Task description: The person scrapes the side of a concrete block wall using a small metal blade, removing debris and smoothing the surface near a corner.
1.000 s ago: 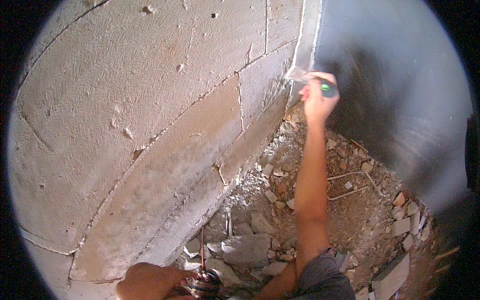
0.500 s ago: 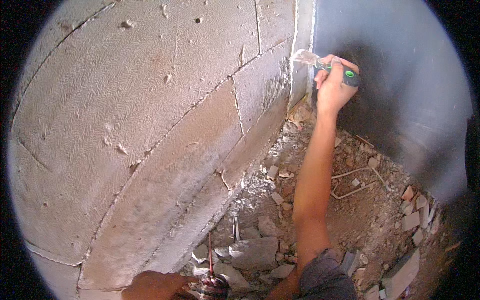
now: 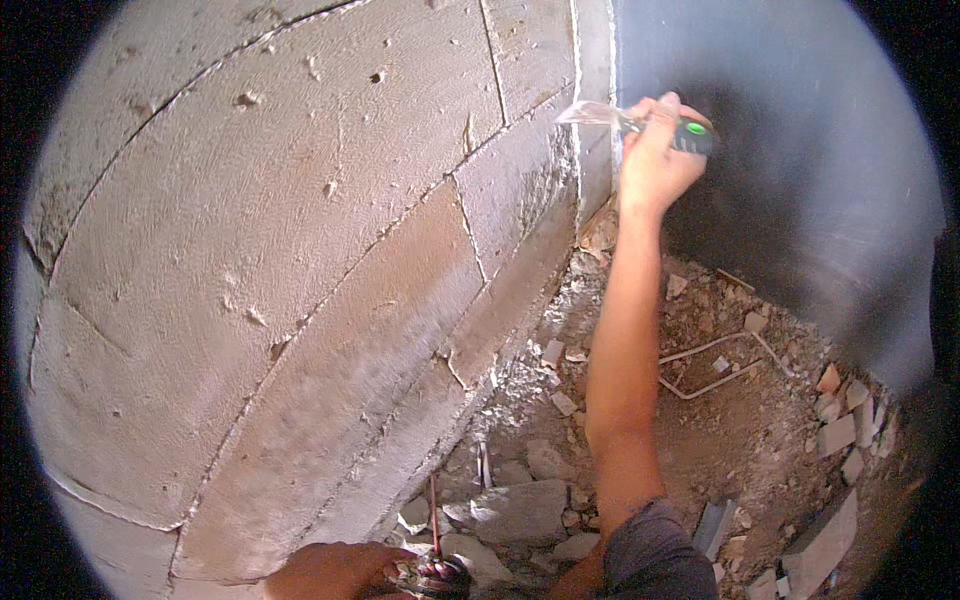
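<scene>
Black fisheye rim, shadowed grey wall [image 3: 790,200]

Down on the dirt floor [image 3: 715,440], a bent white wire [image 3: 722,381] lies among rubble, a long pale slab [image 3: 825,540] sits lower right, dark panel [image 3: 800,190] rising beyond!

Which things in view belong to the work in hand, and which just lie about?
In use: scraper, held in the right hand; block wall by its blade; probably the red-rodded dark object at the left hand.

Lying about: rubble; bent white strip; pale slab.
</scene>
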Demonstrator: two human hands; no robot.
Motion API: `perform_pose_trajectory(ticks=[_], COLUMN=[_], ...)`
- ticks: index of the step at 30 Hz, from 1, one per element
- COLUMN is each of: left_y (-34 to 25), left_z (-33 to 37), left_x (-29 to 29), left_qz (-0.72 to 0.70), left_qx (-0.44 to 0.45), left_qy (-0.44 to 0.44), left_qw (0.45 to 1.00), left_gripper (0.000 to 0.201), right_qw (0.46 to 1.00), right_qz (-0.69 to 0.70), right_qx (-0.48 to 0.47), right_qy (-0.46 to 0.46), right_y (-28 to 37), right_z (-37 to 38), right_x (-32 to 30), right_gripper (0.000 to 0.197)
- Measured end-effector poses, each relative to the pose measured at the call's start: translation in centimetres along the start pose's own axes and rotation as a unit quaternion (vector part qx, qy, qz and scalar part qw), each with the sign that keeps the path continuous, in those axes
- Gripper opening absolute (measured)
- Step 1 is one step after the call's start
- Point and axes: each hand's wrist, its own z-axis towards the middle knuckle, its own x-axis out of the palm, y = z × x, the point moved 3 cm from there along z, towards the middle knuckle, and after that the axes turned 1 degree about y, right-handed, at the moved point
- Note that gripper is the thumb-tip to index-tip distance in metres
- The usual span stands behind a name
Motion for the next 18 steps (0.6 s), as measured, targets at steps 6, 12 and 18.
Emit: perform_pose_trajectory(ticks=[6, 12, 18], left_y=[-1.6, -3.5, -5.2], left_z=[0.9, 0.6, -0.3], left_x=[-0.3, 0.0, 1.2], left_qz=[-0.002, -0.007, 0.023], left_qx=[-0.009, 0.012, -0.026], left_qy=[0.038, 0.027, 0.044], left_qw=[0.999, 1.0, 0.998], left_gripper=[0.055, 0.054, 0.053], right_qw=[0.909, 0.984, 0.992], right_qz=[-0.372, -0.158, -0.095], right_qx=[0.085, 0.052, 0.058], right_qy=[0.171, 0.059, 0.055], right_y=[-13.9, -11.2, -3.9], right_z=[-4.9, -5.1, -2.1], right_x=[-0.8, -1.8, -1.2], right_gripper=[0.064, 0.037, 0.024])
